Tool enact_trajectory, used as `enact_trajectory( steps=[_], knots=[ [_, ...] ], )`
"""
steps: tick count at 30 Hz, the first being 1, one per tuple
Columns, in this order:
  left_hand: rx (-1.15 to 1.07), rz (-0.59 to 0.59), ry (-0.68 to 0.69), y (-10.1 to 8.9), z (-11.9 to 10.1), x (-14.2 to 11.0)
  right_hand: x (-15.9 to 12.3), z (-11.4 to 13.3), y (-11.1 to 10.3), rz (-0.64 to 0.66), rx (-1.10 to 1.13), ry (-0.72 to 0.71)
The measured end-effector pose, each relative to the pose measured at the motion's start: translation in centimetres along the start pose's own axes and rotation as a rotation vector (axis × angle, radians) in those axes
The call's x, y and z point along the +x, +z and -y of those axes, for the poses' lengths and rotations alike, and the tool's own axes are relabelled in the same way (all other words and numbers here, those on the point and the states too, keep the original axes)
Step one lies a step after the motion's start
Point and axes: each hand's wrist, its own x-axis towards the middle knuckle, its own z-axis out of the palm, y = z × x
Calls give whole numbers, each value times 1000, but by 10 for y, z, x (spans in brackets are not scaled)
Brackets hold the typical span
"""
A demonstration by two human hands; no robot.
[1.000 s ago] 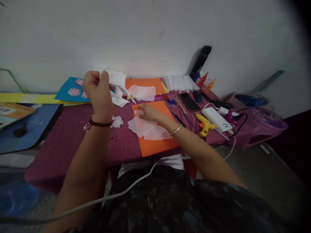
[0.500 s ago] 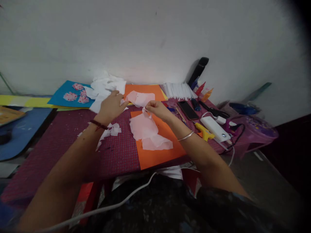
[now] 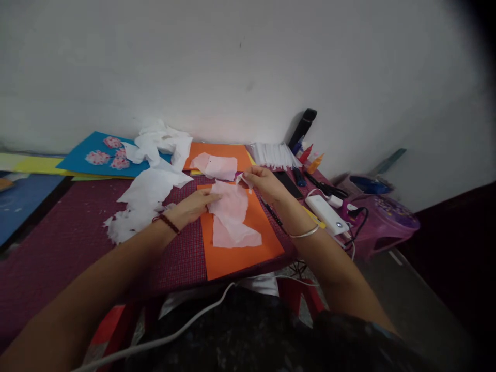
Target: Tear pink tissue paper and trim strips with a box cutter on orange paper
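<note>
Pale pink tissue paper (image 3: 234, 222) lies crumpled over an orange sheet (image 3: 225, 263) at the table's front. My left hand (image 3: 198, 203) is at its upper left edge, thumb and fingers closed on the tissue. Just beyond the upper right corner, my right hand (image 3: 265, 182) pinches a small scrap of pale tissue (image 3: 243, 181). Behind them, another pink tissue piece (image 3: 217, 166) rests on a second orange sheet (image 3: 242, 152). Torn white tissue (image 3: 149, 186) spreads to the left of my hands.
A blue sheet with pink dotted blossoms (image 3: 83, 150) lies at back left. White sticks (image 3: 273, 155), glue bottles (image 3: 315, 163), a dark phone (image 3: 287, 183) and a white power bank (image 3: 327, 214) are on the right. A white cable (image 3: 194, 323) crosses my lap.
My left hand has come down from beside the white tissue to the pink tissue's edge. White tissue now reaches further forward on the left. My right hand still pinches the scrap, slightly further right.
</note>
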Motion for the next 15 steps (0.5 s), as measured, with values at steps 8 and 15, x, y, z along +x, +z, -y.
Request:
enact_trajectory(
  steps=[8,15],
  knots=[
    [-152,-257,47,10,-38,-8,-25,-2,-18,-101,-47,-46],
    [-14,-295,150,-4,-63,-20,-46,-6,-33,-148,-19,-45]
  ],
)
